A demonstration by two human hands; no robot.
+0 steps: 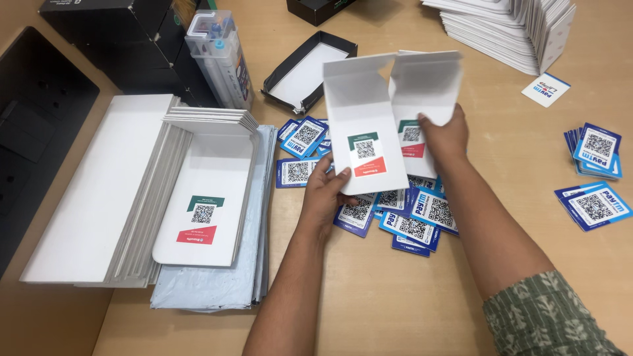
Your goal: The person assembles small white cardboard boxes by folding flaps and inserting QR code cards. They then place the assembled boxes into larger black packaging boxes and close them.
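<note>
Light wooden worktop; at left, a stack of white card folders on grey mailers. At centre, two thin, light, bendable white card folders: left hand pinches one folder by its lower edge, right hand grips the other. Scattered blue code stickers clutter the space beneath.

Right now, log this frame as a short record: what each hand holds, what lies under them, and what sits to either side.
left hand: grips front white folded card sleeve with a code sticker
right hand: grips second white folded card sleeve behind it
under hands: loose blue square code cards on the wooden table
left side: stack of flat white sleeves on grey mailer bags
right side: small blue card pile
top right: stacked white sleeves
</note>
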